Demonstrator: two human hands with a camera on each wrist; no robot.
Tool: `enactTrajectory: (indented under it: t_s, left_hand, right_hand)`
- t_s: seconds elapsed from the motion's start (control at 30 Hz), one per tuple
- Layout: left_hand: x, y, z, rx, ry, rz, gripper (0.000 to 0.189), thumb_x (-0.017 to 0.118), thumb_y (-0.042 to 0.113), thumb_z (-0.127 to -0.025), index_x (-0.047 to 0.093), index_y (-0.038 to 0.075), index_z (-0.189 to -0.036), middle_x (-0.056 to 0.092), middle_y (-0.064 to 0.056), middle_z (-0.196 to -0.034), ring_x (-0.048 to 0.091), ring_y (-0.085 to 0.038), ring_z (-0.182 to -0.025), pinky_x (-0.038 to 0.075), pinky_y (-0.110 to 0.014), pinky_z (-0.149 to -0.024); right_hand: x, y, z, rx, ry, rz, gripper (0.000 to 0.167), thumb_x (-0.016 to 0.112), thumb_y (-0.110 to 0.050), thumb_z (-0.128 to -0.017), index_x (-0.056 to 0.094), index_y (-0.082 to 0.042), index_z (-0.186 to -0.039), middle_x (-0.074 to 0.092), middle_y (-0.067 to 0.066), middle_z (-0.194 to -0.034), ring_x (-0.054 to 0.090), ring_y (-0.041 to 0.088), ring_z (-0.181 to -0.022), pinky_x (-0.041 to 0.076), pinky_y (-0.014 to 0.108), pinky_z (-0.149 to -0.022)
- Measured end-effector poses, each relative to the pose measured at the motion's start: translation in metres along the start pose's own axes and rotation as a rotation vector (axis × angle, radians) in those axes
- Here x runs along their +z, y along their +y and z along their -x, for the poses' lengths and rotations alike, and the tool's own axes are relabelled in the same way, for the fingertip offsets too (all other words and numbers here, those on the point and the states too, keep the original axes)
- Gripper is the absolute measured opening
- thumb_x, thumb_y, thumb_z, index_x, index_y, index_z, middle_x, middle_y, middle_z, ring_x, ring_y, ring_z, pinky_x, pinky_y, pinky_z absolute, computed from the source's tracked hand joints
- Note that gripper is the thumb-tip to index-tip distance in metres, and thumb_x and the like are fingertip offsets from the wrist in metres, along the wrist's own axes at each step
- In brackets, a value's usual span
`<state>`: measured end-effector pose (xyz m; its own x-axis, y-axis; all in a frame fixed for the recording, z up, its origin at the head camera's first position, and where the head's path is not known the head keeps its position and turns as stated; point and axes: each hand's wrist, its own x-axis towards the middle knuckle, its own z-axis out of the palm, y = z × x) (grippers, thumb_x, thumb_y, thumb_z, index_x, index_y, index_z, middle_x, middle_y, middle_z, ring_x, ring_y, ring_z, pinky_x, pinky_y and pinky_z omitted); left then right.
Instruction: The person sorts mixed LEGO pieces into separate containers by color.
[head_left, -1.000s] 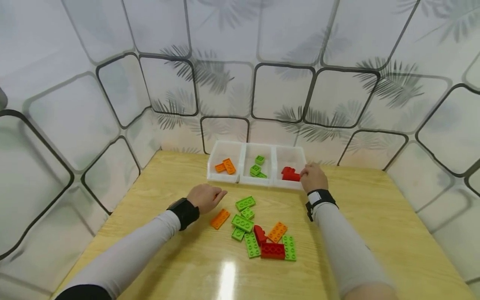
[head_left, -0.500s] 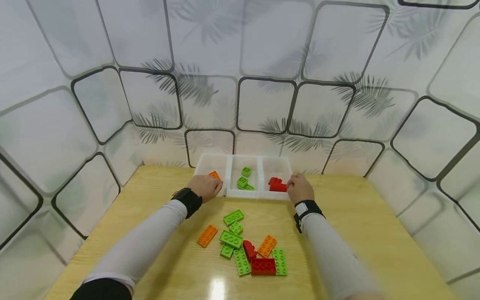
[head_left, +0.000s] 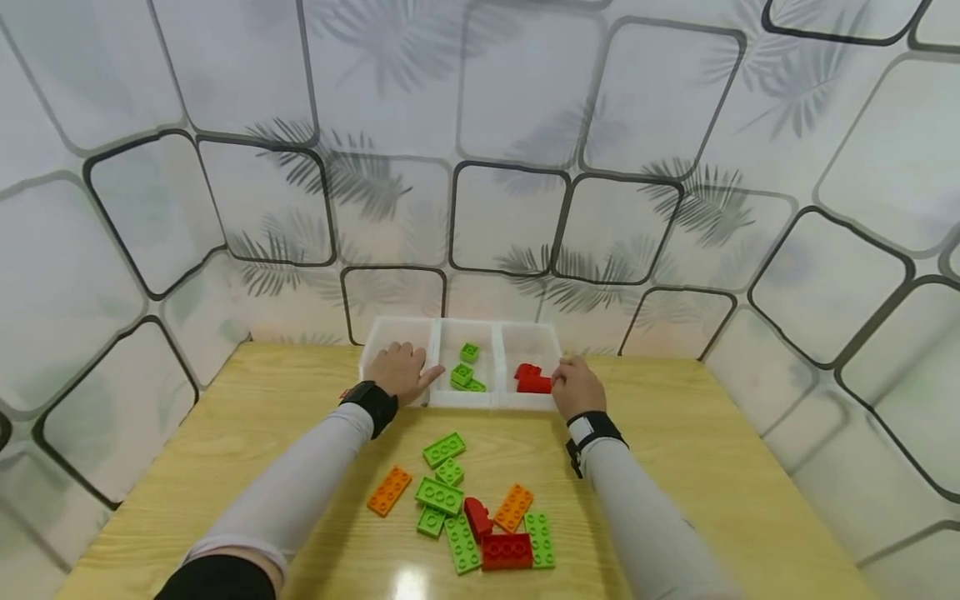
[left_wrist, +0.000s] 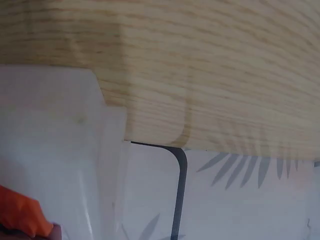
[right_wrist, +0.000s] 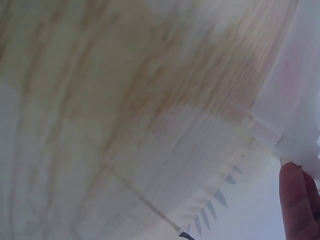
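Note:
A white tray (head_left: pixel 465 401) with three compartments stands at the back of the table. My left hand (head_left: pixel 397 372) is over its left compartment, fingers spread and thumb out to the right. The left wrist view shows an orange brick (left_wrist: pixel 22 212) inside that compartment, with a fingertip close beside it; the hand hides it from the head view. At the tray's right end my right hand (head_left: pixel 577 389) pinches the side wall with curled fingers. Red bricks (head_left: pixel 534 384) lie in the compartment beside it. Several green bricks (head_left: pixel 462 374) occupy the middle compartment.
Nearer on the wooden table (head_left: pixel 660 467) lies a loose group of green bricks (head_left: pixel 439 496), red bricks (head_left: pixel 507 552) and an orange brick (head_left: pixel 514 507). Another orange brick (head_left: pixel 388 491) lies to their left. A patterned curtain (head_left: pixel 510 217) rises directly behind the tray.
My left hand has moved from the table in front of the tray to over the left compartment, and its fingers have spread. The right hand has stayed at the tray's right end.

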<state>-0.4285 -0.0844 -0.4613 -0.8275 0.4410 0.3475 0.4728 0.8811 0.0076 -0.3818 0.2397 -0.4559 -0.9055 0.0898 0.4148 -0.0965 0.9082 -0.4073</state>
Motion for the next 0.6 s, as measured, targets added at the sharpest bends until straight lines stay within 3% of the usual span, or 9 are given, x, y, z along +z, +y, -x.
enactTrajectory:
  t_s: [0.07, 0.13, 0.33, 0.4, 0.5, 0.6]
  left_hand:
    - [0.004, 0.001, 0.002, -0.007, -0.017, 0.016, 0.05, 0.045, 0.056, -0.098, 0.055, 0.008, -0.089, 0.053, -0.011, -0.083, 0.054, -0.033, -0.083, 0.046, -0.045, -0.07]
    - [0.007, -0.001, 0.004, -0.003, 0.007, 0.023, 0.052, 0.045, 0.058, -0.097, 0.056, 0.008, -0.093, 0.054, -0.013, -0.088, 0.054, -0.034, -0.088, 0.046, -0.046, -0.073]
    - [0.019, -0.013, 0.009, 0.11, 0.255, 0.029, 0.076, 0.025, 0.068, -0.097, 0.063, 0.002, -0.102, 0.058, -0.02, -0.099, 0.053, -0.04, -0.1, 0.043, -0.052, -0.086]
    - [0.02, -0.017, 0.009, 0.141, 0.308, 0.035, 0.08, 0.021, 0.068, -0.097, 0.063, 0.001, -0.106, 0.058, -0.022, -0.104, 0.051, -0.042, -0.106, 0.039, -0.054, -0.093]
    - [0.014, -0.023, 0.01, 0.136, 0.315, 0.017, 0.07, 0.034, 0.064, -0.097, 0.062, 0.001, -0.113, 0.056, -0.024, -0.113, 0.047, -0.044, -0.116, 0.034, -0.058, -0.1]
    - [0.003, -0.029, 0.015, 0.057, 0.25, -0.021, 0.057, 0.053, 0.053, -0.095, 0.06, 0.003, -0.121, 0.053, -0.024, -0.122, 0.042, -0.044, -0.125, 0.031, -0.06, -0.103]
  right_hand:
    - [0.002, 0.0, 0.001, -0.011, 0.007, 0.018, 0.021, 0.056, 0.0, -0.088, 0.069, -0.005, -0.072, 0.064, 0.011, -0.109, 0.064, 0.032, -0.1, 0.053, 0.044, -0.081]
    - [0.002, -0.002, 0.001, -0.02, 0.015, 0.029, 0.02, 0.057, 0.0, -0.088, 0.069, -0.004, -0.072, 0.063, 0.011, -0.109, 0.064, 0.032, -0.099, 0.053, 0.043, -0.082]
    - [0.001, -0.006, 0.002, -0.02, 0.006, 0.037, 0.019, 0.058, 0.0, -0.087, 0.071, -0.004, -0.074, 0.064, 0.011, -0.108, 0.064, 0.03, -0.099, 0.053, 0.042, -0.082]
    - [0.0, -0.005, 0.002, -0.024, 0.004, 0.04, 0.019, 0.058, 0.0, -0.087, 0.071, -0.003, -0.074, 0.064, 0.012, -0.108, 0.064, 0.031, -0.099, 0.053, 0.043, -0.082]
    - [-0.001, -0.004, 0.001, -0.03, 0.008, 0.048, 0.019, 0.057, 0.0, -0.087, 0.071, -0.003, -0.075, 0.064, 0.012, -0.109, 0.064, 0.031, -0.099, 0.053, 0.043, -0.081]
    - [-0.001, -0.004, 0.001, -0.033, 0.016, 0.044, 0.019, 0.057, 0.0, -0.088, 0.071, -0.003, -0.074, 0.064, 0.013, -0.109, 0.064, 0.032, -0.098, 0.053, 0.044, -0.081]
